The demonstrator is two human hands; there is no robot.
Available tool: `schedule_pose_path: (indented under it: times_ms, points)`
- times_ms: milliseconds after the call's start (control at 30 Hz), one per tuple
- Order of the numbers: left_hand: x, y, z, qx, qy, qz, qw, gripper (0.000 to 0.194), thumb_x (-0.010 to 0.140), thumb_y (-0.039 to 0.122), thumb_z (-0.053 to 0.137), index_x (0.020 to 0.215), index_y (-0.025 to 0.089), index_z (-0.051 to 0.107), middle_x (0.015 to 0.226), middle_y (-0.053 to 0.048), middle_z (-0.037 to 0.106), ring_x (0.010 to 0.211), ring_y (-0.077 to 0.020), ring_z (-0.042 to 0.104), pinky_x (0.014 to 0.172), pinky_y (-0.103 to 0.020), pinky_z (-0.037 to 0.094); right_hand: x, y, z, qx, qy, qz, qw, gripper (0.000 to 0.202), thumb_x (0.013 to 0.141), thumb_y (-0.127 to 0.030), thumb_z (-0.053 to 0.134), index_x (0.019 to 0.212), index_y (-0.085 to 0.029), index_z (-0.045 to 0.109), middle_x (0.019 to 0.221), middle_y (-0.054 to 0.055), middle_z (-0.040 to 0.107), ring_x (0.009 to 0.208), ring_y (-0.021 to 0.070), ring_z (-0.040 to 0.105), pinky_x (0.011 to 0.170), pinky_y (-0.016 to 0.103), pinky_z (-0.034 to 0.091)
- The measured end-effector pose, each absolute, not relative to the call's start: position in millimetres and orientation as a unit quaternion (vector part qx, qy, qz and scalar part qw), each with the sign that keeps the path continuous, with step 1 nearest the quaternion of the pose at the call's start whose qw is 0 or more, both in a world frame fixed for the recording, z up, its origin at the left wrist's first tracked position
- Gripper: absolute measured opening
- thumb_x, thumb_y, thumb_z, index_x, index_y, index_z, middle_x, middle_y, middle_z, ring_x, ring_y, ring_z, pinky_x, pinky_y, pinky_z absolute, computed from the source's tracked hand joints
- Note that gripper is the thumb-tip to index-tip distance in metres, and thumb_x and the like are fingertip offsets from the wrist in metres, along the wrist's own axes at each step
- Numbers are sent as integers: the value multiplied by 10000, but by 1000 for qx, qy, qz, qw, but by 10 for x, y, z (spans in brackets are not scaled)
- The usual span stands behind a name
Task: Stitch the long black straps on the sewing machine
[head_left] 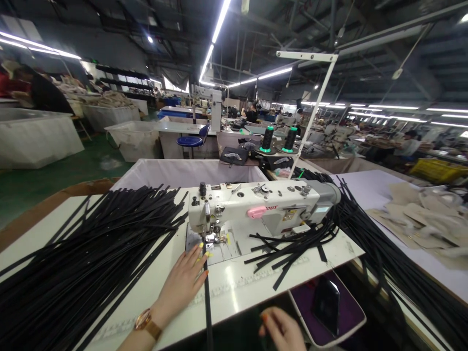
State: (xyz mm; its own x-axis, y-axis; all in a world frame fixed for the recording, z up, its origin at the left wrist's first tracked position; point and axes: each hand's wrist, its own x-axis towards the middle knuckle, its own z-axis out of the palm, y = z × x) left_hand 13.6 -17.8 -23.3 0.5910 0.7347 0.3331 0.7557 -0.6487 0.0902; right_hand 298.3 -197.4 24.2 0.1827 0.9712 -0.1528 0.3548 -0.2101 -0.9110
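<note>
My left hand (186, 278), with a watch on its wrist, lies with fingers spread at the needle area of a white sewing machine (252, 202). Its fingertips touch a black strap (208, 307) that runs from under the presser foot down over the table's front edge. My right hand (280, 329) is below the table edge at the lower middle, fingers curled and pinched together; whatever is between them is too small to make out. A large pile of black straps (91, 253) covers the table's left side. More strap ends (288, 248) lie right of the needle.
A dark phone (326, 302) rests in a purple tray (307, 312) under the table's right side. Long black straps hang at the right beside beige pieces (417, 219). Two thread cones (268, 140) and a white thread stand (318, 97) rise behind the machine. A pale bin (190, 173) stands beyond.
</note>
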Motion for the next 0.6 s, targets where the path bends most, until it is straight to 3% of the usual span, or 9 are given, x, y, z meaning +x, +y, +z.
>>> schedule_pose_path:
  times_ms: [67, 133, 233, 333, 467, 600]
  points:
    - [136, -182, -224, -892, -419, -169, 36, 466, 967, 427, 413, 1371, 208, 497, 1493, -117, 385, 1372, -315, 353, 1084, -539, 361, 3400, -1800, 320, -720, -532, 234, 379, 340, 907, -464, 476, 876, -182, 664, 765, 59, 710, 743, 194, 651, 706, 276, 481]
    - [137, -189, -212, -891, -420, -167, 39, 468, 968, 428, 412, 1374, 210, 494, 1495, -120, 381, 1371, -316, 355, 1078, -536, 371, 3719, -1618, 442, -757, -571, 89, 304, 288, 930, -363, 442, 1074, -217, 644, 1045, 79, 703, 901, 211, 661, 769, 288, 483]
    - [141, -197, -194, -891, -420, -168, 38, 468, 970, 428, 410, 1371, 204, 498, 1494, -120, 383, 1367, -314, 363, 1078, -529, 376, 3926, -1335, 582, -771, -620, -57, 131, 391, 927, -239, 420, 1304, -285, 516, 1117, 54, 647, 711, 165, 665, 546, 261, 432]
    - [146, -202, -174, -891, -420, -169, 36, 462, 974, 421, 404, 1374, 209, 494, 1484, -116, 401, 1365, -310, 367, 1083, -536, 369, 3913, -1092, 588, -734, -668, -113, 40, 416, 890, -158, 460, 1280, -277, 544, 1044, 35, 648, 605, 124, 633, 472, 247, 370]
    - [151, -201, -139, -889, -423, -173, 28, 458, 975, 419, 403, 1380, 219, 483, 1489, -113, 394, 1377, -308, 346, 1080, -542, 371, 3722, -981, 536, -697, -699, -149, 45, 381, 824, -61, 477, 1107, -250, 646, 986, 31, 667, 645, 118, 647, 477, 214, 382]
    - [150, -196, -117, -889, -423, -175, 16, 440, 972, 408, 412, 1358, 217, 503, 1479, -119, 409, 1376, -310, 348, 1084, -546, 361, 3133, -1258, 658, -599, -772, -101, 188, 386, 804, -33, 462, 1079, -231, 646, 1031, 65, 693, 724, 141, 669, 572, 207, 465]
